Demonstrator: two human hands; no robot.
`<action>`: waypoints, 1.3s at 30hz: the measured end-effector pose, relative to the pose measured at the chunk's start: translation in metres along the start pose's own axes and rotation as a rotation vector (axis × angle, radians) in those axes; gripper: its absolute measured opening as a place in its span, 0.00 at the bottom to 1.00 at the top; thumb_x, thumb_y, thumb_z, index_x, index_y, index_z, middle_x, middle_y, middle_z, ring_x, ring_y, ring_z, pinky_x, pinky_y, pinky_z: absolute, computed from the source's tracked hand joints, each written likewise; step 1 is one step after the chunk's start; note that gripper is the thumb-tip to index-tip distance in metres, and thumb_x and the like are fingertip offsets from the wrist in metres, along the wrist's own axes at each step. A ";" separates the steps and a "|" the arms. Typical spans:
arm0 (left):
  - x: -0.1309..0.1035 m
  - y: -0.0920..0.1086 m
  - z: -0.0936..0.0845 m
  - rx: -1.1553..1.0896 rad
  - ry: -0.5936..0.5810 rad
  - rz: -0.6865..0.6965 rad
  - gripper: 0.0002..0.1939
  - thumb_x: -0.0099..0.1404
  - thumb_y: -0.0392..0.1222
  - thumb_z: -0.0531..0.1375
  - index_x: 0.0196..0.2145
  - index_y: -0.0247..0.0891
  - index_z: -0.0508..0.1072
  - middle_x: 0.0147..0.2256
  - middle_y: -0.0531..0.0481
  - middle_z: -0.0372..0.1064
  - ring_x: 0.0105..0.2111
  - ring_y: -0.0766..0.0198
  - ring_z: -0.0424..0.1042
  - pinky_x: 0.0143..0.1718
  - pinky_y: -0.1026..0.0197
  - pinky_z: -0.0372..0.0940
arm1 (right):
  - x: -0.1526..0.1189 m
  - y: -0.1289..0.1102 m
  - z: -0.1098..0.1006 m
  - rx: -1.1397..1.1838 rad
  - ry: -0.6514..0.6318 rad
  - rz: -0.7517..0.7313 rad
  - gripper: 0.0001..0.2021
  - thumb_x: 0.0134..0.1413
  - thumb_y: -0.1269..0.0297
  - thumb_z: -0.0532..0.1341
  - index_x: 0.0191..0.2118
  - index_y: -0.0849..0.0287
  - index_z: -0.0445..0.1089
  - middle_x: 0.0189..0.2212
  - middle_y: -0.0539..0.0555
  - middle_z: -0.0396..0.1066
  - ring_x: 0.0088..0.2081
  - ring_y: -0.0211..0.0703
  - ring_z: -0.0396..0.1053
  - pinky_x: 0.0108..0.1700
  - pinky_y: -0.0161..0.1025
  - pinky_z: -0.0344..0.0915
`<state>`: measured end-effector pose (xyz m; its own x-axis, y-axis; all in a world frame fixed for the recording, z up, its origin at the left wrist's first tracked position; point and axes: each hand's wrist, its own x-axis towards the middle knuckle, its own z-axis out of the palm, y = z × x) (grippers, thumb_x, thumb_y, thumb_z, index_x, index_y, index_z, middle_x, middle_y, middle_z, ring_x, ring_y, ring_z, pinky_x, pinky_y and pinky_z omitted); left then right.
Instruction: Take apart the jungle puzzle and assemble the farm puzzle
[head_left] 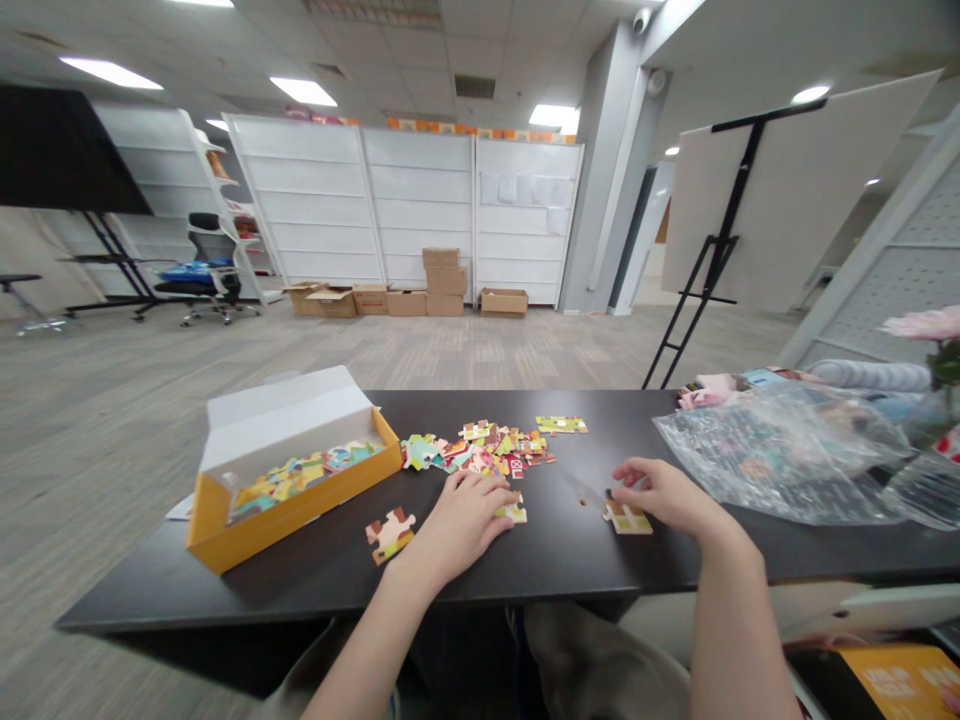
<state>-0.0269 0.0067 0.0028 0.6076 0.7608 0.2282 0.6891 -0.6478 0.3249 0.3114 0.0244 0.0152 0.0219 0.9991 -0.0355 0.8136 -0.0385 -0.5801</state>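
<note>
A person's bare hands work apart at a black table [555,560], the left hand [466,515] palm down with fingers loosely spread over a green-edged puzzle piece [513,510], the right hand [660,492] curled at the upper edge of a tan-and-green piece [628,518]; whether its fingertips are closed on that piece cannot be told. A loose pile of pieces [487,448] lies beyond the left hand, beside an open yellow box [300,522] holding more, while a brown-and-cream piece [390,534] sits nearer the box. The pieces look like light, stiff card, likely to slide easily on the smooth top, their narrow tabs apt to bend or fray; opposite edges of the broad body, clear of the tabs, appear the surest hold
</note>
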 end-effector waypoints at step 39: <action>0.008 0.012 -0.002 0.057 0.045 0.010 0.12 0.67 0.45 0.66 0.46 0.40 0.75 0.45 0.48 0.77 0.48 0.54 0.74 0.55 0.51 0.61 | 0.038 -0.085 0.011 0.338 -0.199 -0.255 0.22 0.46 0.58 0.68 0.47 0.59 0.70 0.24 0.46 0.69 0.24 0.36 0.64 0.27 0.34 0.60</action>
<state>-0.0149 0.0050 0.0098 0.5971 0.7545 0.2725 0.7050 -0.6556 0.2704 0.2367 0.0654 0.0541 -0.2931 0.9561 0.0063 0.5427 0.1718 -0.8222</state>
